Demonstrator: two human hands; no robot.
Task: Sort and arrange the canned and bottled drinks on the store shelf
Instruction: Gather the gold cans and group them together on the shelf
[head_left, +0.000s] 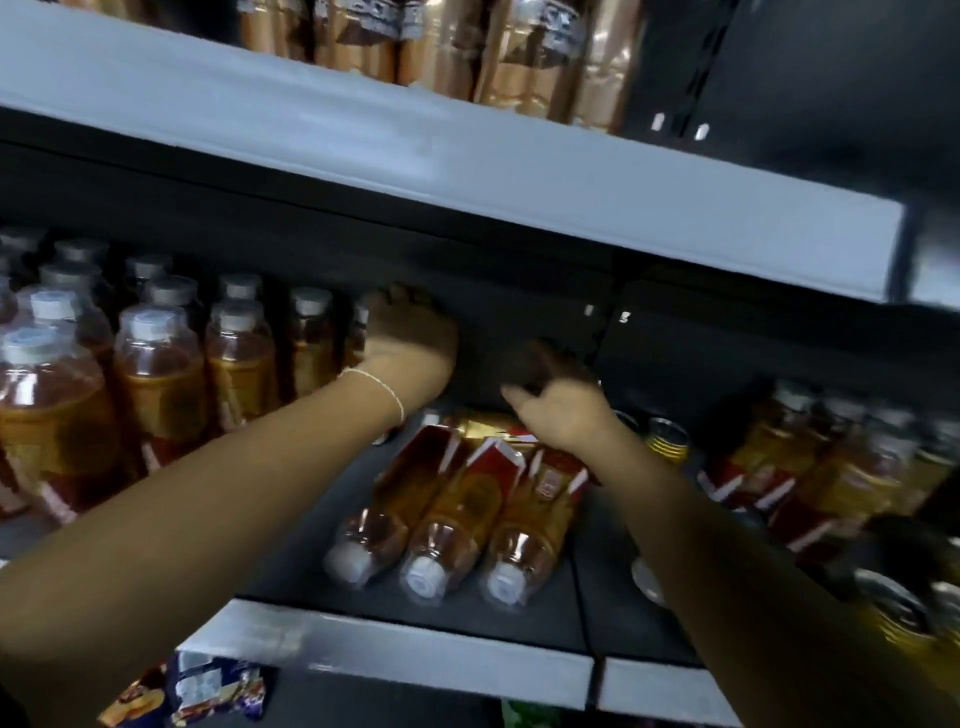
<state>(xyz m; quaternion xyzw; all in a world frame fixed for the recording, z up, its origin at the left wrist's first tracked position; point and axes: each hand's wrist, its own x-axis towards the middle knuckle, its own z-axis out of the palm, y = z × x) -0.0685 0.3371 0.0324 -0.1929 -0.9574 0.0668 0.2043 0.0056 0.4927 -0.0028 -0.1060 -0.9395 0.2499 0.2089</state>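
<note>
Amber drink bottles with white caps stand in rows on the left of the dark shelf. My left hand reaches to the back, its fingers curled at the top of the rightmost standing bottle, which it partly hides. Three more bottles lie on their sides in the middle, caps toward me. My right hand hovers just above their far ends; it is blurred, the thumb sticks out left, and I cannot make out whether it holds anything. A gold can stands right of that hand.
More amber bottles stand at the right, with another can at the near right edge. The upper shelf hangs low over both hands and carries large bottles. Snack packets lie below the shelf's front lip.
</note>
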